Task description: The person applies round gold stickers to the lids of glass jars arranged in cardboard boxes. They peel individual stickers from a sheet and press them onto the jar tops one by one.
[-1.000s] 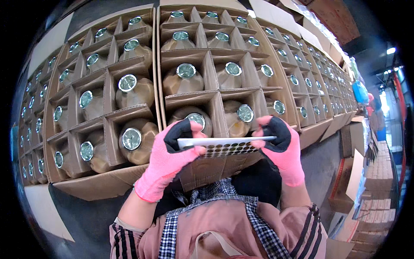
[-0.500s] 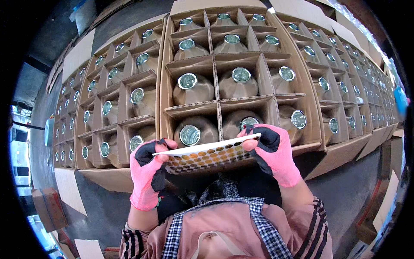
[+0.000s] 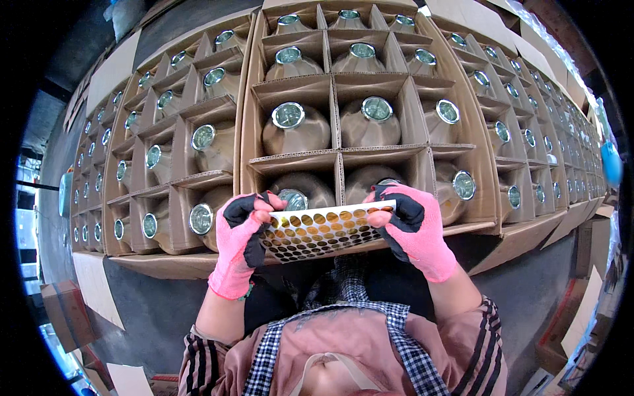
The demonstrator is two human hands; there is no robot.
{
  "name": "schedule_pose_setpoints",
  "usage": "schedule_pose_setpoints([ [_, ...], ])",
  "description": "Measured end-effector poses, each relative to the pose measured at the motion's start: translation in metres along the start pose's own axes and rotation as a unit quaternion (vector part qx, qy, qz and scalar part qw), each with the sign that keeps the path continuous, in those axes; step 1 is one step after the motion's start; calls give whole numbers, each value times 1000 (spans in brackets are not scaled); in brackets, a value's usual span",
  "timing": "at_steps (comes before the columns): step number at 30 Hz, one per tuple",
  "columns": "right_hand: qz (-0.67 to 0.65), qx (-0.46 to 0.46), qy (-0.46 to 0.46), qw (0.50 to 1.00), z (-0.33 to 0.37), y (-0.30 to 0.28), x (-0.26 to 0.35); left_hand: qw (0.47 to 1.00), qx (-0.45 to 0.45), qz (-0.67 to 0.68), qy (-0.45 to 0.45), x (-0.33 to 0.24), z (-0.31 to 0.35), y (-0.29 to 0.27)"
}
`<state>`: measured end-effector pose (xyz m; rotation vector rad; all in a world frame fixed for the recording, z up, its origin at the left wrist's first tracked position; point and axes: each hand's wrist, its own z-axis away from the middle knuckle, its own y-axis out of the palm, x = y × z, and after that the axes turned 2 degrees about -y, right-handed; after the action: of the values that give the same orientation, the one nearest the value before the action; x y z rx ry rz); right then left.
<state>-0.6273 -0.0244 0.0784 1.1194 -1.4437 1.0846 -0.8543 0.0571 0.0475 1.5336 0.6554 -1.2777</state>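
Holding a thin sheet of round gold-brown dots point(image 3: 323, 232) in the lower middle of the frame, over the near edge of an open carton point(image 3: 484, 204). Pinching the sheet's left end near its upper corner with the left hand point(image 3: 238, 234), clamping it between thumb and fingers. Pinching the right end likewise with the right hand point(image 3: 416, 232), clamping there just as closely. Gripping by the two ends alone, probably for spreading the sheet fairly flat and leaving the dots uncovered. Tilting the dotted face toward the camera, presumably for a clear look at its rows. Wearing pink gloves point(image 3: 231, 277) with dark palms and bare fingertips, perhaps for a finer pinch on something so thin.

Partly blocking from view two glass bottles point(image 3: 292, 199) in the nearest row, not showing whether touching them or not. Facing more bottles in the carton, sitting apart in cells of cardboard dividers point(image 3: 389, 156), likely as a guard against glass knocking glass. Working between a second bottle-filled carton point(image 3: 165, 265) at the left of the frame and a row of further cartons point(image 3: 561, 228) curving off at the right. Wearing also a checked apron point(image 3: 265, 353), showing at the lower middle.
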Motion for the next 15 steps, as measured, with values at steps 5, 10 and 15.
schedule_pose_setpoints([
  [5,-35,7,-26,999,-1,1,3,992,108,57,-10,-7,0,7],
  [10,-54,-111,12,992,5,5,-10,995,21,-10,-100,-8,-2,2],
  [15,-59,-1,41,997,-3,-2,0,999,44,-13,-7,-3,1,0],
])
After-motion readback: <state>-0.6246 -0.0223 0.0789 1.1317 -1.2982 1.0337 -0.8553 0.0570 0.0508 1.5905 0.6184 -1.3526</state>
